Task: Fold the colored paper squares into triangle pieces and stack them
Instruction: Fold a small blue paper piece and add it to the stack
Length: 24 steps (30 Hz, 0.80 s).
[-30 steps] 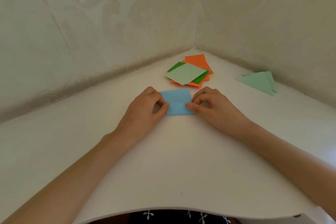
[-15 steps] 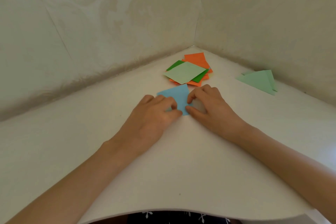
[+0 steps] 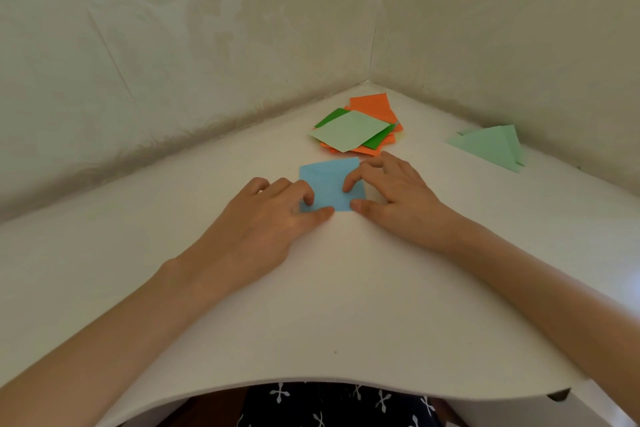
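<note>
Blue paper (image 3: 329, 184), flat on table (image 3: 332, 288) just short of square pile (image 3: 349, 130), near corners pinched by curled fingertips of left hand (image 3: 273, 218) and right hand (image 3: 394, 194); liable to crooked crease through corner slippage.

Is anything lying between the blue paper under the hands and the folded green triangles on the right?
Nothing visible. Only bare white tabletop separates the light blue paper square from the pale green folded triangles; the pile of unfolded coloured squares sits farther back, off that path.
</note>
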### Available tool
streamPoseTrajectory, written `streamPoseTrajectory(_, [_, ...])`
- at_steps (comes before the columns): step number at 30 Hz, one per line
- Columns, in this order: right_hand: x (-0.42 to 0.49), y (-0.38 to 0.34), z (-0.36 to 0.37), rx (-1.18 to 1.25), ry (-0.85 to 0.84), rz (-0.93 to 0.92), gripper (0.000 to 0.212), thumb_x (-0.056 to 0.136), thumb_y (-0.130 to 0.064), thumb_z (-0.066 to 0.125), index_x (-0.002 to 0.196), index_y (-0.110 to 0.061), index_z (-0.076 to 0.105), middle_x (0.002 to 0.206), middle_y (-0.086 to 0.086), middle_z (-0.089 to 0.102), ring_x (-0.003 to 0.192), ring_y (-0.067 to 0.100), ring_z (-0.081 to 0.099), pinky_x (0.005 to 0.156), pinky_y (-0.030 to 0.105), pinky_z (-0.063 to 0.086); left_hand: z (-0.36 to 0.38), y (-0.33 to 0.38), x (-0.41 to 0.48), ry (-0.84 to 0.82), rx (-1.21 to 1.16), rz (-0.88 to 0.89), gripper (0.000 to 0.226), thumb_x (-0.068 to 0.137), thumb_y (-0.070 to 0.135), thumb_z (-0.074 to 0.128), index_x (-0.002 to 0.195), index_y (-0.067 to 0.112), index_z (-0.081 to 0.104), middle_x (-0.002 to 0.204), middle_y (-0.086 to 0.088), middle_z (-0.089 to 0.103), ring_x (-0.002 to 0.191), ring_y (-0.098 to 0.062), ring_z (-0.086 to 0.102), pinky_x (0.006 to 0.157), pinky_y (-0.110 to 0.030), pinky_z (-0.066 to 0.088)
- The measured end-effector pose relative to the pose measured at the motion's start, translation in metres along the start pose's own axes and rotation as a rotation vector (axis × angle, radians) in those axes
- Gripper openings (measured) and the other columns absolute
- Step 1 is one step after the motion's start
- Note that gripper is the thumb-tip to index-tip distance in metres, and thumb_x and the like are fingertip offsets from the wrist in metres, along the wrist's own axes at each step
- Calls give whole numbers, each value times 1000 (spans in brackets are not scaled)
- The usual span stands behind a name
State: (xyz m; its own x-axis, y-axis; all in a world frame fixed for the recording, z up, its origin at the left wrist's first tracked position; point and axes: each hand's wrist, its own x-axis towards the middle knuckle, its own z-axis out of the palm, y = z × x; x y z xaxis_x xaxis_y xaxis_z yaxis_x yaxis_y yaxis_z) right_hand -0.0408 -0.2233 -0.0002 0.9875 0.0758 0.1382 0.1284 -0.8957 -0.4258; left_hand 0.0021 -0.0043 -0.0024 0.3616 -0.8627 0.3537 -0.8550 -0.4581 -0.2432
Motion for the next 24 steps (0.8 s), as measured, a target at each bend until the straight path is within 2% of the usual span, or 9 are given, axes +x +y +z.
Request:
streamPoseTrajectory(4, [0, 0, 0, -5, 11, -8, 23, 89, -31, 56, 112, -35, 53, 134, -5, 37, 131, 16, 26, 108, 27, 14, -6, -9, -9, -16, 22, -62, 62, 72, 5, 26, 109, 24, 72, 97, -8, 64, 75, -27, 62, 68, -32, 25])
streamPoseTrajectory(7, [0, 0, -1, -8, 4, -16, 24, 90, -31, 55, 114, -34, 52, 136, -5, 36, 130, 16, 25, 108, 26, 13, -8, -20, -20, -3, 28, -93, 56, 66, -8, 50, 109, 23, 72, 98, -9, 64, 78, -28, 62, 70, -32, 25])
streamPoseTrajectory(8, [0, 0, -1, -11, 3, -19, 24, 90, -31, 54, 114, -34, 52, 136, -5, 36, 130, 16, 26, 108, 26, 13, -8, -20, -21, 20, 38, -93, 56, 65, -9, 52, 108, 21, 72, 99, -10, 64, 79, -28, 62, 72, -33, 26])
streamPoseTrajectory(10, [0, 1, -1, -18, 10, -19, 24, 90, -30, 55, 114, -34, 52, 136, -5, 37, 131, 16, 26, 108, 27, 14, -7, -14, -19, 53, -2, -104, 50, 72, 1, 39, 106, 16, 72, 104, -10, 65, 89, -26, 58, 78, -34, 29])
streamPoseTrajectory(12, [0, 0, 0, -9, 17, -13, 25, 89, -30, 56, 113, -35, 52, 136, -5, 37, 131, 17, 27, 109, 28, 15, -5, -6, -13, 48, -130, -134, 51, 77, 11, 32, 113, 13, 68, 113, -7, 64, 100, -20, 51, 84, -32, 30])
streamPoseTrajectory(15, [1, 1, 1, -6, 19, -3, 27, 88, -31, 57, 114, -36, 52, 134, -4, 38, 129, 18, 30, 110, 29, 16, -1, -1, -12, 44, -237, -160, 53, 80, 16, 34, 129, 12, 56, 128, -5, 59, 113, -15, 47, 94, -27, 29])
streamPoseTrajectory(18, [1, 1, 1, -9, 22, -6, 26, 88, -31, 57, 114, -35, 52, 135, -4, 38, 130, 19, 30, 110, 30, 17, -6, -1, -14, 87, -235, -193, 57, 83, 16, 37, 139, 10, 44, 139, -10, 47, 122, -22, 43, 103, -28, 25])
streamPoseTrajectory(20, [0, 1, 0, -9, 16, -14, 27, 88, -37, 54, 115, -36, 51, 135, -4, 38, 130, 20, 29, 110, 30, 17, -8, -1, -12, 86, -240, -188, 57, 84, 18, 39, 140, 10, 43, 139, -11, 46, 121, -23, 43, 103, -31, 26])
streamPoseTrajectory(24, [0, 0, 1, -10, 25, -4, 32, 86, -38, 55, 118, -35, 52, 135, -3, 38, 130, 20, 29, 110, 31, 18, 3, 1, -12, -76, -224, -125, 48, 89, 31, 33, 130, 21, 56, 130, 0, 57, 119, -16, 51, 104, -37, 31])
